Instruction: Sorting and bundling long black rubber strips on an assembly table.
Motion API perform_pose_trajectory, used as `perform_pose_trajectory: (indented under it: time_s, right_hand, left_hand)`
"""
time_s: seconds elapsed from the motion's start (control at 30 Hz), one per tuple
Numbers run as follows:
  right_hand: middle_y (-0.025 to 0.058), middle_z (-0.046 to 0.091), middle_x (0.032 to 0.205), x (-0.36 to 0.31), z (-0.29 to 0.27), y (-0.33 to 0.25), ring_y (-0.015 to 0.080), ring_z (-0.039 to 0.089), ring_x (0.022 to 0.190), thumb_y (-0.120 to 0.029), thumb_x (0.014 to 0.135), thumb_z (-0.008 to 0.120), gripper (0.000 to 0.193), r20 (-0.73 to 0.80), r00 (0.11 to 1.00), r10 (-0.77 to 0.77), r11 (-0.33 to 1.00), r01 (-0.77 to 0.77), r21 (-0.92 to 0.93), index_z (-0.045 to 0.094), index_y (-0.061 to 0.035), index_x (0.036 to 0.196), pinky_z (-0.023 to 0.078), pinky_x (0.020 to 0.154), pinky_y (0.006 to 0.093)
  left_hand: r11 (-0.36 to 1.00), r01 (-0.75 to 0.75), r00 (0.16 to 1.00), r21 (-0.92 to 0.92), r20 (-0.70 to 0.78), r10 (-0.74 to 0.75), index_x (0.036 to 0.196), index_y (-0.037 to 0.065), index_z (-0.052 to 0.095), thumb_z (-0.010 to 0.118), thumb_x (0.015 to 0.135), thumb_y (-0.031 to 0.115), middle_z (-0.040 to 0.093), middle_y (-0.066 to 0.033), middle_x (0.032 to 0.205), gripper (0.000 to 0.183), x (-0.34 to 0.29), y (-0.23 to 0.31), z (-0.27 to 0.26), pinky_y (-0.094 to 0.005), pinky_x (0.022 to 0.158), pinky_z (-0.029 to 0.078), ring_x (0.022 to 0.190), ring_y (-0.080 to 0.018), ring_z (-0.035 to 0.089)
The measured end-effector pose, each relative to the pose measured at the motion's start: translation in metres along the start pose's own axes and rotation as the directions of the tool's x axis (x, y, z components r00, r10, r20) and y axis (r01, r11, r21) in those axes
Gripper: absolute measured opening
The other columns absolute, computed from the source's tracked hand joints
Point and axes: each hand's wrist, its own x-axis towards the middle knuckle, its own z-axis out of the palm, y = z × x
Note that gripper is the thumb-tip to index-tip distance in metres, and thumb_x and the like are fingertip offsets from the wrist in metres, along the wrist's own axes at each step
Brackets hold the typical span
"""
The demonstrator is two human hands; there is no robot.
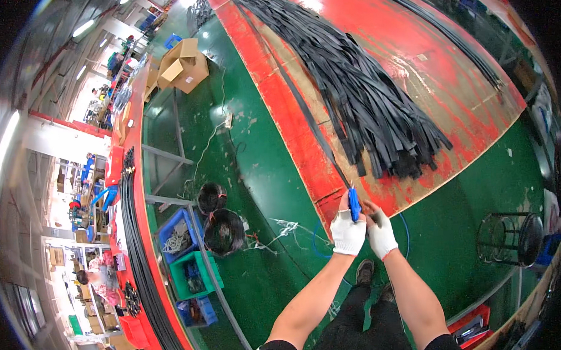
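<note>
Both hands are together in front of me at the near corner of the red table, in white gloves with bare fingertips. A blue air blow gun with a thin metal tip points away from me between them. My right hand is closed around its side, the fingers partly hidden. My left hand is closed beside it, at the near end of a long flat black strip that runs back along the table. Just beyond lies a big bundle of similar black strips, their loose ends fanned toward me.
The red table carries more thin strips at its far right. A blue hose loops by my hands. Left on the green floor are wire coils, bins under a rack and a cardboard box. A stool stands right.
</note>
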Motion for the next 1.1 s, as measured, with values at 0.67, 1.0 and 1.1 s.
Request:
perform_pose_trajectory:
  time_s: [0.67,1.0,1.1]
  right_hand:
    - [-0.0019,0.059,0.075,0.032,0.033,-0.050,0.0089,0.048,0.056,-0.038,0.103,0.066,0.030,-0.033,0.977,0.212,0.975,-0.214,-0.062,0.071,-0.0090,0.098,0.033,0.049,0.0284]
    - [-0.0012,0.054,0.068,0.027,0.036,-0.041,0.0113,0.047,0.053,-0.038,0.100,0.068,0.030,-0.012,0.971,0.239,0.971,-0.239,-0.001,0.067,-0.0112,0.086,0.031,0.048,0.0303]
    - [-0.0009,0.055,0.068,0.025,0.040,-0.041,0.0114,0.047,0.053,-0.037,0.100,0.069,0.029,0.019,0.972,0.234,0.972,-0.234,-0.009,0.068,-0.0105,0.088,0.033,0.048,0.0301]
  left_hand:
    - [0.993,0.023,0.994,0.117,0.099,-0.034,0.147,0.005,0.050,0.071,0.094,0.017,0.072,-0.0217,0.105,0.059,-0.045,-0.021,-0.035,-0.0450,0.079,0.058,0.089,-0.0364,0.073]
    - [0.896,-0.227,0.971,0.381,0.160,0.178,0.149,0.004,0.047,0.072,0.084,0.011,0.067,-0.0198,0.088,0.070,-0.062,-0.012,-0.038,-0.0509,0.066,0.055,0.075,-0.0404,0.069]
    - [0.884,-0.210,0.977,0.419,0.124,0.173,0.149,0.002,0.046,0.073,0.084,0.012,0.067,-0.0202,0.089,0.070,-0.066,-0.018,-0.037,-0.0512,0.066,0.055,0.076,-0.0405,0.069]
